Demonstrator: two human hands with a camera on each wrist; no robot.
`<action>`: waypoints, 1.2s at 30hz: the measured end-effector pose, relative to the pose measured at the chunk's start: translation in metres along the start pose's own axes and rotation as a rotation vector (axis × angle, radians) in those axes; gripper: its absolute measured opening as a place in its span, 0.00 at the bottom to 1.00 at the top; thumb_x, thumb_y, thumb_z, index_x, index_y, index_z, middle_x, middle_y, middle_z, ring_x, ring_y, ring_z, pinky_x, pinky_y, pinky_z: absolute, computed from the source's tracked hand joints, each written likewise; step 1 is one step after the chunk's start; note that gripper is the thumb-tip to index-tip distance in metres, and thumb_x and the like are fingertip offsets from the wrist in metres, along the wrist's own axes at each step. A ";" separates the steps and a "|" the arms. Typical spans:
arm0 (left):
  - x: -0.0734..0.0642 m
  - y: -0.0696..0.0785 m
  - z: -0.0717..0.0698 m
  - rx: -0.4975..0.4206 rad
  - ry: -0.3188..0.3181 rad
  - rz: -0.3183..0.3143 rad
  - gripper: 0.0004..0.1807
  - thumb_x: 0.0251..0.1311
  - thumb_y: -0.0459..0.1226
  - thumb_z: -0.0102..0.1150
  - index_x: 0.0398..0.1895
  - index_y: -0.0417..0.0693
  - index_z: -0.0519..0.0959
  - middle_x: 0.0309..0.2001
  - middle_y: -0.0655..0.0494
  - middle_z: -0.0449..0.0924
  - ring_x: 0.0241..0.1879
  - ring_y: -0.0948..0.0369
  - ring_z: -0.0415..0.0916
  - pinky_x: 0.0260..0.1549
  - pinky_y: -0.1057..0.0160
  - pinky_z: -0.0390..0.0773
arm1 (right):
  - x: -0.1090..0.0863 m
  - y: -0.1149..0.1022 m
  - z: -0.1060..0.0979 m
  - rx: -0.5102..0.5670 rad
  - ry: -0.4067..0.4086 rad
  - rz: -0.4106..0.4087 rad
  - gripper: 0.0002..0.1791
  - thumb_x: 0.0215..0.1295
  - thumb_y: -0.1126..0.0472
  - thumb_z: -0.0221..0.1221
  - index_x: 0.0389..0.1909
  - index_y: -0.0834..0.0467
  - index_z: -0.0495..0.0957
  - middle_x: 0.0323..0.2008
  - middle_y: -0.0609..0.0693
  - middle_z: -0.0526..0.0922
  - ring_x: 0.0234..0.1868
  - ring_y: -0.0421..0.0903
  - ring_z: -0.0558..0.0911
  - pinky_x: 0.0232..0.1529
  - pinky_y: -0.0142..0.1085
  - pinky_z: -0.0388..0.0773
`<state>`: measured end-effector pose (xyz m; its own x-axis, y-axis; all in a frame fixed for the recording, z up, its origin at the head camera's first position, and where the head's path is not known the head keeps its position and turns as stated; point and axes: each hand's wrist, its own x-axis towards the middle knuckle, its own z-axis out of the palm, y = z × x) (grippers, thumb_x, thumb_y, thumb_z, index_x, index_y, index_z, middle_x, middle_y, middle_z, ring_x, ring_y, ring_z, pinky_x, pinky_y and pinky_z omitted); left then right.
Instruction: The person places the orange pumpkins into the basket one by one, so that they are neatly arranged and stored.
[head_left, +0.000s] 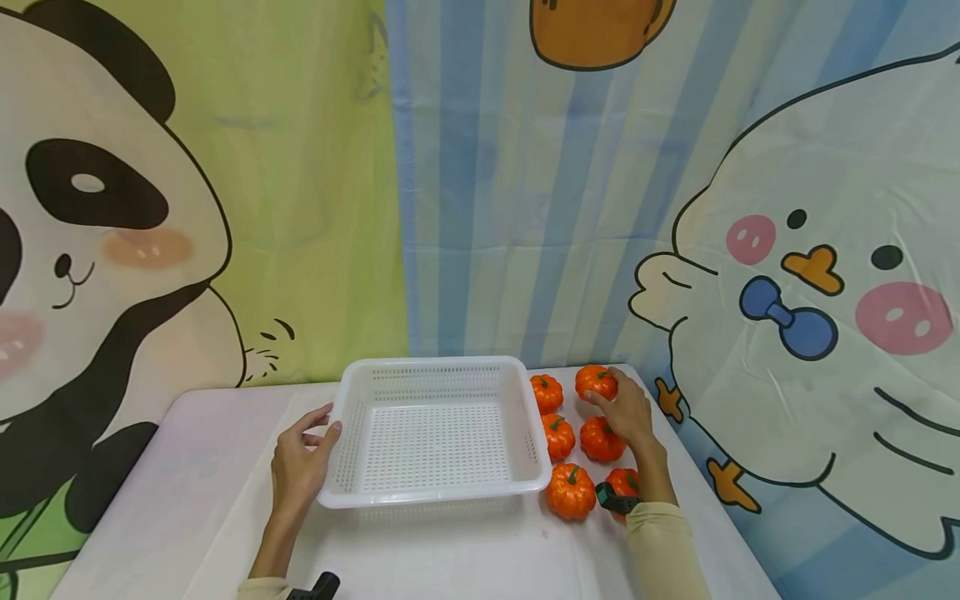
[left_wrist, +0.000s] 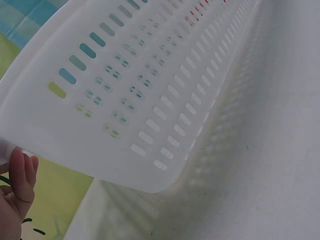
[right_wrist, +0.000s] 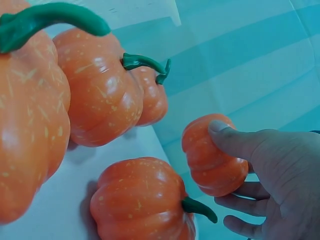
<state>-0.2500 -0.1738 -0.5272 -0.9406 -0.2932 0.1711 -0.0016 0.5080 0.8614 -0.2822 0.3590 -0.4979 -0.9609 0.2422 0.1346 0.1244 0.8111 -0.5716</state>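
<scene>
A white plastic basket (head_left: 435,497) with slotted walls stands on the table. At its left side my left hand (head_left: 298,462) holds the rim between thumb and fingers; in the left wrist view only part of this hand (left_wrist: 17,192) shows, by the rim's corner. My right hand (head_left: 628,411) grips a small orange toy pumpkin (head_left: 595,381) at the far right of the table. In the right wrist view the thumb lies on this pumpkin (right_wrist: 212,160), with fingers around its other side. Another pumpkin (head_left: 602,439) sits just nearer than the held one.
Between basket and right arm stand more pumpkins, among them a front one (head_left: 571,493), a middle one (head_left: 558,437) and a back one (head_left: 547,393). One more pumpkin (head_left: 624,481) is partly hidden by the right wrist's camera. Printed curtains (head_left: 495,208) hang behind the white table (head_left: 465,554).
</scene>
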 end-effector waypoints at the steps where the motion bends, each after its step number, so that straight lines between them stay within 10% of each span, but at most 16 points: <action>1: 0.000 0.000 0.000 0.001 0.001 -0.001 0.24 0.77 0.43 0.64 0.72 0.50 0.82 0.62 0.46 0.86 0.41 0.60 0.78 0.34 0.66 0.73 | -0.001 0.000 -0.001 0.003 0.002 -0.003 0.45 0.77 0.48 0.66 0.82 0.68 0.60 0.77 0.72 0.71 0.75 0.71 0.74 0.76 0.68 0.68; 36: 0.000 -0.002 0.000 -0.005 -0.004 -0.007 0.24 0.77 0.44 0.63 0.72 0.49 0.82 0.62 0.44 0.86 0.42 0.58 0.79 0.32 0.66 0.74 | -0.016 -0.027 -0.022 0.033 0.053 -0.130 0.46 0.76 0.47 0.68 0.82 0.68 0.62 0.77 0.72 0.71 0.76 0.72 0.72 0.76 0.68 0.67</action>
<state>-0.2502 -0.1747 -0.5288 -0.9421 -0.2929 0.1633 -0.0062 0.5022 0.8648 -0.2647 0.3449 -0.4673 -0.9537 0.1651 0.2515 -0.0093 0.8194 -0.5731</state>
